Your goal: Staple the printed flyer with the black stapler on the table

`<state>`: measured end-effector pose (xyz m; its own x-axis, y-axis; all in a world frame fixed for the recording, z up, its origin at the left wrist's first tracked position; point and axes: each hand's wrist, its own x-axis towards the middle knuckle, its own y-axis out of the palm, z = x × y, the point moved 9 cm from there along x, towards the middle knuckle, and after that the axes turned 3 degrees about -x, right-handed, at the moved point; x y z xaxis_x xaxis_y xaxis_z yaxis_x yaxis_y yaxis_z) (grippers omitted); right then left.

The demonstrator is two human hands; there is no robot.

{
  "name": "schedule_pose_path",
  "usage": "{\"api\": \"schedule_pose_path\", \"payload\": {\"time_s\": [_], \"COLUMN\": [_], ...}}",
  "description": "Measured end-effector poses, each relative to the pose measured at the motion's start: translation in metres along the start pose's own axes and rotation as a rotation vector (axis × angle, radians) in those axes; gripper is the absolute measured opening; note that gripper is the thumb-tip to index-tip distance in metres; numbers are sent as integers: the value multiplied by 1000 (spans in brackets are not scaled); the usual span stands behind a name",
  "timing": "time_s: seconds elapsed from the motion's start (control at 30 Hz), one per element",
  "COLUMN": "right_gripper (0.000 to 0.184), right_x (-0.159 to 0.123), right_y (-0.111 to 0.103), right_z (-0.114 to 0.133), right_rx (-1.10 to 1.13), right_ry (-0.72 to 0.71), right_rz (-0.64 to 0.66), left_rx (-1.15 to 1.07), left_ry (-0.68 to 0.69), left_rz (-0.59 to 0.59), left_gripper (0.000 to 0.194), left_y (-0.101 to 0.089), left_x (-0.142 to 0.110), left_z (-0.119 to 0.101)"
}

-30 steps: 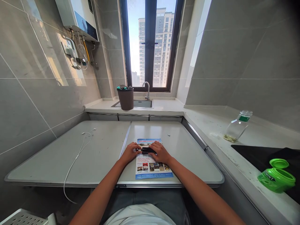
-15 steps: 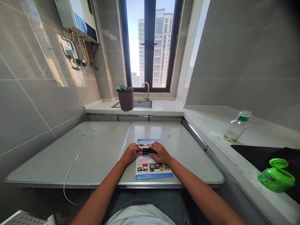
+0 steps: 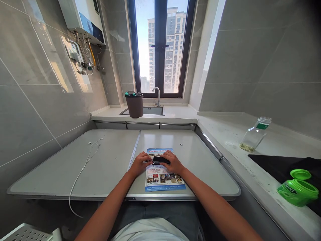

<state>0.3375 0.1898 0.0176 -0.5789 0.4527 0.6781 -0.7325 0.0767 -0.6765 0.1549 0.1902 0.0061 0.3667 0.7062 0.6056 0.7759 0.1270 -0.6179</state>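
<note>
A small black stapler (image 3: 158, 159) with a shiny metal edge lies level over the printed flyer (image 3: 165, 186). My right hand (image 3: 172, 162) is closed around its right part, covering that end. At its left end my left hand (image 3: 140, 164) has thumb and fingertips pinched together on the tip. Both wrists rest low over the table, one on each side of the flyer. The flyer is blue-edged, with rows of small photos and red text, and its middle is partly hidden under the hands and stapler.
The folding table (image 3: 110, 160) has a white cable (image 3: 84, 167) on its left half and a tiny white piece (image 3: 181, 144) at right. On the counter stand a brown bin (image 3: 134, 105), a glass bottle (image 3: 254, 134) and an open green tub (image 3: 297, 190). A sink (image 3: 152, 111) is behind.
The stapler has turned slightly in my hands, so more of its smooth black top shows. Both hands keep nearly the same place. The view has shifted a little.
</note>
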Motion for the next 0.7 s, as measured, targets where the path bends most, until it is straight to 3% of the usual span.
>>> {"api": "schedule_pose_path", "payload": {"time_s": [0.53, 0.7], "right_gripper": [26, 26], "right_x": [0, -1], "right_y": [-1, 0], "right_z": [2, 1], "right_rx": [19, 45], "right_ry": [-15, -8], "right_rz": [12, 3], "left_rx": [-100, 2], "left_ry": [-19, -13], "left_rz": [30, 41], "left_gripper": [10, 8], "left_y": [3, 4], "left_x": [1, 1], "left_z": [1, 0]}}
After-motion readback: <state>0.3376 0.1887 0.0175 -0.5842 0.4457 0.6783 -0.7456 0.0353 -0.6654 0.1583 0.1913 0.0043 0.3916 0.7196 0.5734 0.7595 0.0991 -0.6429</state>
